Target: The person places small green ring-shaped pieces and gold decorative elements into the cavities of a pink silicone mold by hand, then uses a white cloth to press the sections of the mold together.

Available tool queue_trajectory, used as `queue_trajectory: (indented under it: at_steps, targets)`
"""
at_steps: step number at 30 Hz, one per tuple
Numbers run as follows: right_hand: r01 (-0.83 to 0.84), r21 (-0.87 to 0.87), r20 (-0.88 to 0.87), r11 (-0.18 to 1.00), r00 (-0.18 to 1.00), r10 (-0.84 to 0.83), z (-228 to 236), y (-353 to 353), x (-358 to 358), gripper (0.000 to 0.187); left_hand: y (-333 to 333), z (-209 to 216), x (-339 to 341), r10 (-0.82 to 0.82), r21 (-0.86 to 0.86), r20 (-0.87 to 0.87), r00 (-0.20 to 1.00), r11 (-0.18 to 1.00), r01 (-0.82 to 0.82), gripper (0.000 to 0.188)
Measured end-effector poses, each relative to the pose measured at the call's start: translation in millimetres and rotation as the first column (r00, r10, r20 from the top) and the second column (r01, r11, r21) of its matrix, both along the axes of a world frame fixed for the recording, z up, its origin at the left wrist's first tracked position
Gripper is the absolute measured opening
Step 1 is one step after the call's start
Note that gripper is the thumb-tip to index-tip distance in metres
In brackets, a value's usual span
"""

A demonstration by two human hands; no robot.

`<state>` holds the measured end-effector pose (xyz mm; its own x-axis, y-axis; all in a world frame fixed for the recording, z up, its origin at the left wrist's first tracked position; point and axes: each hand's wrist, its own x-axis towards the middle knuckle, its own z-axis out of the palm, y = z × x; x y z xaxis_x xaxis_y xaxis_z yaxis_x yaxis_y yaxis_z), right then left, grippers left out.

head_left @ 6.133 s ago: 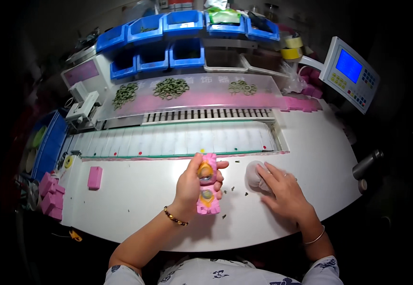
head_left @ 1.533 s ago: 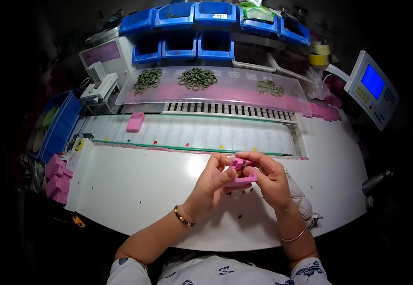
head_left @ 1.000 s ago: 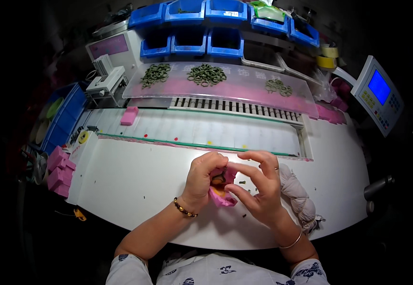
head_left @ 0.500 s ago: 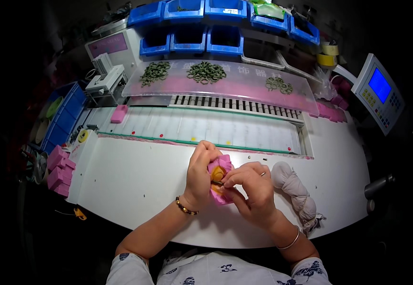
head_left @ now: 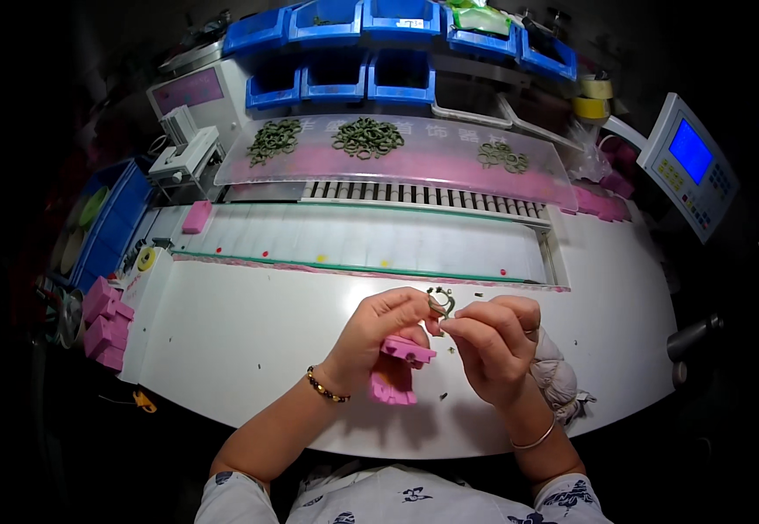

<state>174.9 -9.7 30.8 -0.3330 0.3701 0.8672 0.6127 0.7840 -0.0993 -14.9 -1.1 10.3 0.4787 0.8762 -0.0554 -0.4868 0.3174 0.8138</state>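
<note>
A green wax ring (head_left: 441, 305) is held up between my two hands, over the front of the white table. My left hand (head_left: 377, 327) is closed, its thumb and forefinger reaching the ring's left side. Its other fingers clasp a pink rubber mould (head_left: 392, 389), split apart, whose two parts hang below the palm. The inside of the mould is mostly turned out of sight. On the ring's lower right, my right hand (head_left: 494, 348) pinches with thumb and forefinger. Behind that hand and forearm lies a knotted white cloth bundle (head_left: 557, 371), partly hidden.
A conveyor belt (head_left: 353, 231) with coloured dots runs across, carrying a pink block (head_left: 196, 217). Beyond it, a clear shelf (head_left: 449, 153) bears heaps of green rings (head_left: 368, 138). Blue bins (head_left: 401, 77) stand behind. Pink moulds (head_left: 106, 327) are stacked left; a control panel (head_left: 692, 166) stands right.
The right hand has moved up and right from the mould, and the green ring now shows between both hands. The mould has tipped lower in the left hand. The belt has shifted left.
</note>
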Motion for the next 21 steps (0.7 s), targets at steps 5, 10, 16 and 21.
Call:
queue_trajectory:
  at_steps: [5,10,16,21]
  targets:
    - [-0.058,-0.086,0.022,0.995,0.998,0.06,-2,2,-1,0.019,-2,-1,6,0.06,0.045,-0.036,0.998,0.997,-0.058,0.014]
    - [-0.353,-0.432,-0.349,0.83,0.914,0.207,-7,10,-6,0.014,-3,0,5,0.083,0.009,0.023,0.996,0.997,-0.083,0.013]
    - [-0.755,-0.622,-0.776,0.207,0.63,-0.032,-21,8,-3,0.009,2,-12,4,0.192,0.291,-0.118,0.974,0.945,-0.151,0.014]
    - [-0.893,-0.376,-0.845,-0.246,0.44,-0.303,-25,16,8,0.011,2,-9,6,0.274,0.354,-0.157,0.949,0.912,-0.206,0.007]
